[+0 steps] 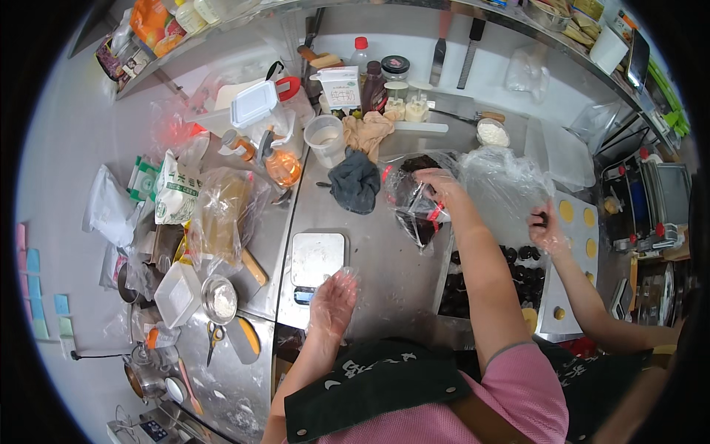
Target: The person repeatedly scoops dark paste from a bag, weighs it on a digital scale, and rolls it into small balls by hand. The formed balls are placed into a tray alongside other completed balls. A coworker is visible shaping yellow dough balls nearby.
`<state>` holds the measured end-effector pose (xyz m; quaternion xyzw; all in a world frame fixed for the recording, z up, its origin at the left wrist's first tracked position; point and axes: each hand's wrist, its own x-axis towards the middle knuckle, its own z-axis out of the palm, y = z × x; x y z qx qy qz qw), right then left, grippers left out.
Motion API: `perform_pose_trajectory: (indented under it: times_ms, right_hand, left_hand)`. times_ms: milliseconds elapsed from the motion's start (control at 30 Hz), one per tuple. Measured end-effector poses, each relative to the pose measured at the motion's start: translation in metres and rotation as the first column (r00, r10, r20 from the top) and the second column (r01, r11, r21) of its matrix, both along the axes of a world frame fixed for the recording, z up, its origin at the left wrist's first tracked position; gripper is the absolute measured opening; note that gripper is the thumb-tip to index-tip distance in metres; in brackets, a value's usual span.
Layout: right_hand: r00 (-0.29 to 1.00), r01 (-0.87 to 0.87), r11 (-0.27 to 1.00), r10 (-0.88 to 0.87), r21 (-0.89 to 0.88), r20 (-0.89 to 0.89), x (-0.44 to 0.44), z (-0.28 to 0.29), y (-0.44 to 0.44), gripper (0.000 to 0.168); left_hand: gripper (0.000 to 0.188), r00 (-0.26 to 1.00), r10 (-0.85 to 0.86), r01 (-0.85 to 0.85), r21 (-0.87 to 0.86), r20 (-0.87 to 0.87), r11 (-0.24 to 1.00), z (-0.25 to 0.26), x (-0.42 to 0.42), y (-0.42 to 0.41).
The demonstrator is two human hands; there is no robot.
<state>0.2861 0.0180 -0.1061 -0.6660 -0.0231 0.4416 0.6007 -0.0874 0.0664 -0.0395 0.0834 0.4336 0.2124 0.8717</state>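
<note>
My left hand (334,299), in a clear plastic glove, is palm up beside the front of a white digital kitchen scale (318,260). Its palm holds nothing, and the fingers curve slightly. My right hand (442,186) reaches across to a clear plastic bag (424,244) with red-printed strips. Dark, sticky-looking paste (420,164) fills this bag, and my right fingers are at the paste. Whether they pinch any of it is hidden.
A co-worker's gloved hand (546,227) holds a dark ball at right, over a tray of dark balls (524,275). Yellow discs (566,211) lie on a paper-lined tray. A grey cloth (355,180), spray bottle (283,166), flour bowl (219,299) and scissors (213,338) are around.
</note>
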Motion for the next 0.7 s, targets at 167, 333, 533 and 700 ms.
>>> perform_pose_trajectory:
  times_ms: [167,333,533,700]
  right_hand:
    - [0.996,-0.053,0.988,0.063,0.145,-0.060,-0.009,0.016,0.003,0.029]
    - [0.997,-0.026,0.954,0.045,0.299,-0.056,-0.010,0.025,-0.003,0.025]
    - [0.969,0.178,0.834,-0.057,0.523,-0.239,-0.025,0.078,-0.002,0.023]
    - [0.957,0.043,0.723,0.168,0.689,-0.237,-0.045,0.104,-0.007,0.028]
  left_hand:
    - [0.025,1.000,0.010,-0.010,-0.002,-0.008,1.000,0.006,-0.002,-0.001]
    - [0.029,0.999,-0.039,0.039,0.044,0.005,0.998,0.010,-0.006,-0.003]
    - [0.025,0.999,-0.003,0.002,0.026,0.044,1.000,0.014,-0.018,-0.004]
    - [0.025,0.992,0.042,-0.049,0.057,0.116,0.997,0.018,-0.039,0.002]
